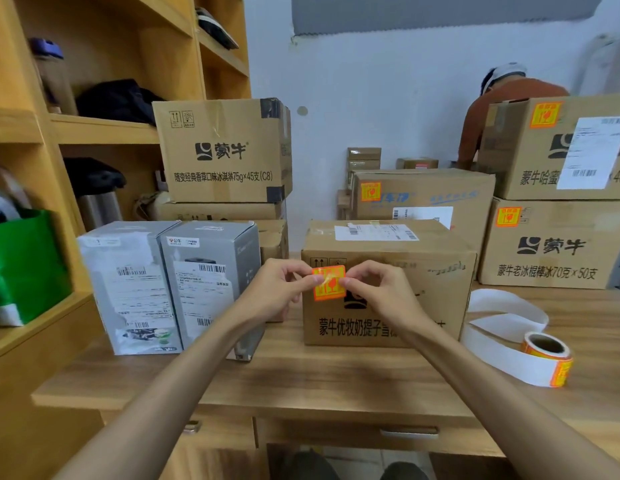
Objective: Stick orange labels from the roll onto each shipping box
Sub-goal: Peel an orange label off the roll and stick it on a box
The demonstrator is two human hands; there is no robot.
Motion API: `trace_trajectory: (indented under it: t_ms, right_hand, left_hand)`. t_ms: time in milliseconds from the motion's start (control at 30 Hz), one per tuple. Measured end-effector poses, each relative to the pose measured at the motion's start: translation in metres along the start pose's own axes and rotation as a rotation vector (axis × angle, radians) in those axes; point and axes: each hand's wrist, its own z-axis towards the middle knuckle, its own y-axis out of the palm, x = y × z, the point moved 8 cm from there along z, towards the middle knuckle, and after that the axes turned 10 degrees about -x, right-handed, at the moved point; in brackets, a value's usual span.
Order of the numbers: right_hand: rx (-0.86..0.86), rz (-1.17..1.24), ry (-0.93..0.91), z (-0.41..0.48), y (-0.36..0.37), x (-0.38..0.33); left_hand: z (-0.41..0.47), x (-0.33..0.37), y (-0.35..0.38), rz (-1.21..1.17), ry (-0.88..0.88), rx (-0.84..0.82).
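Placement step: left grip point(280, 286) pinches one orange label point(329, 283) by its left edge, right grip point(375, 289) by its right edge, just before the front face of the central shipping box point(436, 289). Next move likely calls for pressing it flat. Label roll point(547, 355) lies rightward on the surface point(336, 375).

Surfaces: cardboard, paper, wood grain.
The orange label point(329, 283) looked glossy; shipping box point(440, 289) was matt brown cardboard; roll point(547, 358) trailed smooth white backing paper; desk point(301, 375) showed wood-grain finish; drawer handle point(409, 434) looked metallic.
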Motion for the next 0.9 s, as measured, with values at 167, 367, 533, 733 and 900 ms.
trace_trajectory:
  t_ms: [167,367,533,733,900]
  right_hand:
    - [0.029,-0.046,-0.013,0.004,0.006,-0.004]
    - [0.093,-0.050,-0.002,0.006,0.011,-0.004]
    - [0.175,-0.070,0.015,0.009,0.010,-0.006]
    - [0.282,-0.261,0.037,0.008,0.014,-0.003]
    - [0.348,-0.437,0.036,0.007,0.017,-0.006]
  left_hand:
    - [0.000,0.000,-0.013,0.139,0.002,0.153]
    - [-0.006,-0.002,-0.015,0.069,0.000,0.298]
    - [-0.003,-0.009,-0.016,-0.019,-0.025,0.356]
    - [-0.004,-0.008,-0.016,0.239,-0.047,0.480]
    - [-0.005,0.000,-0.013,0.397,-0.025,0.529]
